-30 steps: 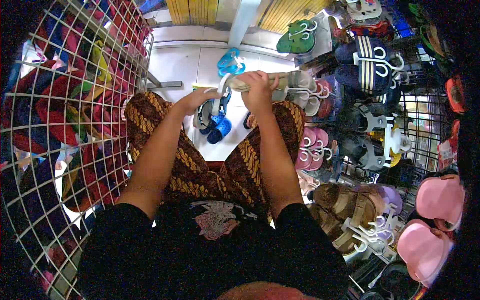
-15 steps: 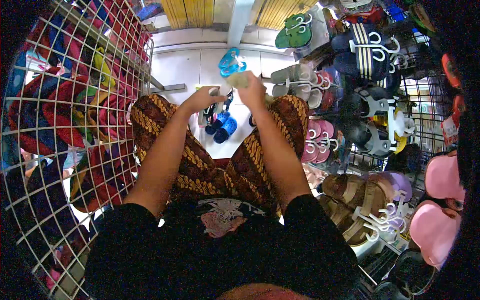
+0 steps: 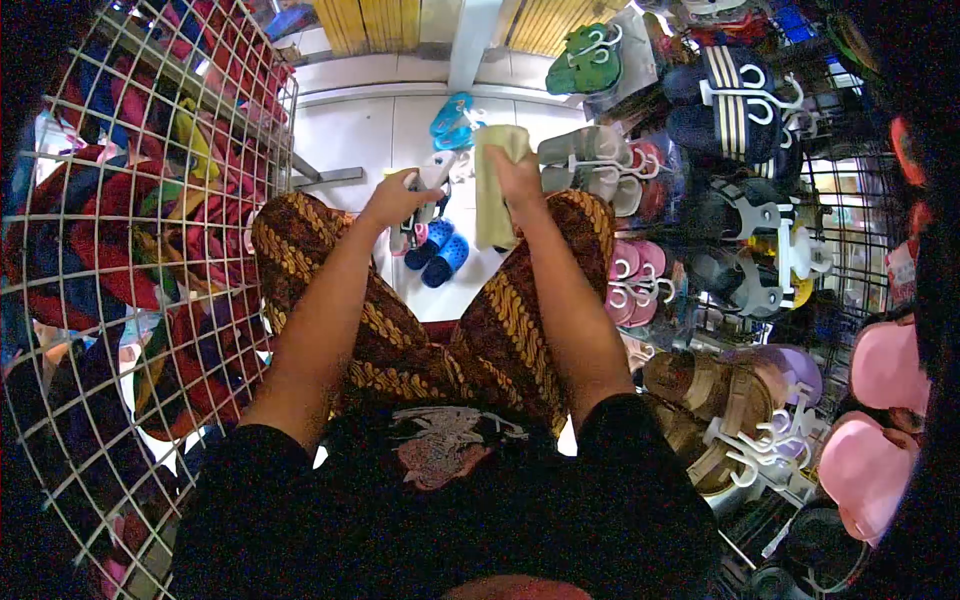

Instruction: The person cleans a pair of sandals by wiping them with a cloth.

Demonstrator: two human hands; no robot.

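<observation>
In the head view, my left hand [image 3: 396,200] is closed around a white and dark sandal [image 3: 434,178], partly covered by my fingers. A pale yellow-green cloth [image 3: 492,205] hangs down from my right hand [image 3: 518,180], which grips it near the top. The cloth is just right of the sandal, apart from it. On the white floor below my hands lies a pair of blue clogs [image 3: 446,258] with dark parts. Farther off are light-blue flip-flops [image 3: 455,122].
A wire grid rack [image 3: 150,230] full of colourful footwear rises on the left. To the right hang grey sandals [image 3: 585,160], pink sandals [image 3: 637,280], brown sandals [image 3: 735,400] and dark striped slides [image 3: 715,105] on white hooks. Green sandals [image 3: 585,65] sit at the back right.
My right hand has moved away from the sandal to the right, and the bunched cloth now hangs at length. My left hand still holds the sandal, shifted slightly left.
</observation>
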